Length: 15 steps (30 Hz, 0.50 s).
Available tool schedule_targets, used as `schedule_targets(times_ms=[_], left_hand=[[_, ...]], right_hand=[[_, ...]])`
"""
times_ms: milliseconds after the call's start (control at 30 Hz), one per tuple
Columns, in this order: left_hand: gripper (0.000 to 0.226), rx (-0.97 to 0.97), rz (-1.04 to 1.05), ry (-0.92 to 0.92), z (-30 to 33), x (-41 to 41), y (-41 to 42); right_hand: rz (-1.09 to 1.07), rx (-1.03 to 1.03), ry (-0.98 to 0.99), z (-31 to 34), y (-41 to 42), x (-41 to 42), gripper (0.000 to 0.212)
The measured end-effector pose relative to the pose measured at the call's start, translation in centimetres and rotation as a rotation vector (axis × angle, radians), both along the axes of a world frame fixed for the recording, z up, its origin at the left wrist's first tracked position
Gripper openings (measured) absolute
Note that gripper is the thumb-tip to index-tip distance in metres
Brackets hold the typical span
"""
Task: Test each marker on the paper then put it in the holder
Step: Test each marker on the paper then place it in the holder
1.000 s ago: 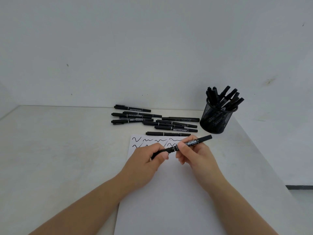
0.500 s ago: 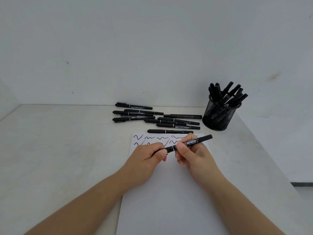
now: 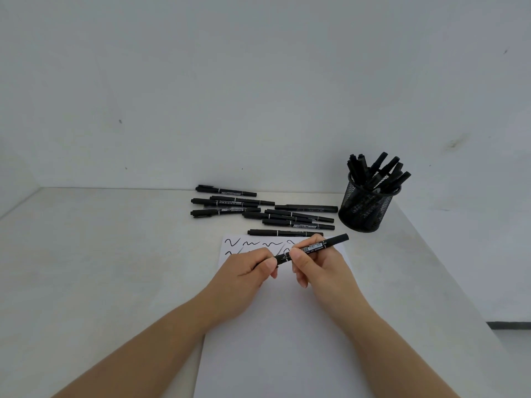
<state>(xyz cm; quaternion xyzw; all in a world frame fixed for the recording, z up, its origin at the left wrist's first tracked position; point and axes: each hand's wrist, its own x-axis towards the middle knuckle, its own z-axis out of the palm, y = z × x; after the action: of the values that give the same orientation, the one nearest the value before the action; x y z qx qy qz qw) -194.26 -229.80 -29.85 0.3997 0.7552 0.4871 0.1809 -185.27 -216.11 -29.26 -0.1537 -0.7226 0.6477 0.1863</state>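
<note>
Your hands are both clamped on one black marker point(image 3: 313, 248), held over the top of the paper point(image 3: 275, 326). Left hand point(image 3: 244, 274) pinches the lower-left end, which is mostly hidden under your thumb and fingers; cannot tell whether the cap is on or off there. Right hand point(image 3: 319, 265) grips the middle of the barrel, thumb on the near side, fingers curled over the labelled part. The marker is tilted, its free end pointing up and right toward the holder point(image 3: 366, 211). The two hands sit close together, nearly touching, with a short stretch of barrel showing between them.

The paper lies flat on the desk point(image 3: 100, 268), under both hands and forearms. Two rows of black squiggles point(image 3: 250, 244) run along its far edge, partly covered by your left hand.

The holder is a black mesh cup standing upright at the desk's far right, well apart from your hands, with a bunch of black markers leaning in it.

A loose group of markers point(image 3: 258, 211) lies flat on the desk just beyond the paper, between the wall and the sheet. The nearest one point(image 3: 284, 233) lies along the paper's far edge.
</note>
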Motion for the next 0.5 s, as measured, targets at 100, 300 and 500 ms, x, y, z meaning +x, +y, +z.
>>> schedule_targets(times_ms=[100, 300, 500], left_hand=[[0.029, -0.01, 0.058, 0.019, 0.0, 0.0, 0.1], [0.022, -0.103, 0.203, 0.081, 0.8, -0.5, 0.0], [0.024, -0.282, 0.104, 0.353, 2.8, -0.1, 0.3]], right_hand=[[-0.118, 0.181, -0.154, -0.2, 0.6, 0.3, 0.029], [-0.275, 0.755, 0.073, 0.0, 0.8, 1.0, 0.021], [-0.202, 1.29, 0.163, 1.1, 0.3, 0.8, 0.023]])
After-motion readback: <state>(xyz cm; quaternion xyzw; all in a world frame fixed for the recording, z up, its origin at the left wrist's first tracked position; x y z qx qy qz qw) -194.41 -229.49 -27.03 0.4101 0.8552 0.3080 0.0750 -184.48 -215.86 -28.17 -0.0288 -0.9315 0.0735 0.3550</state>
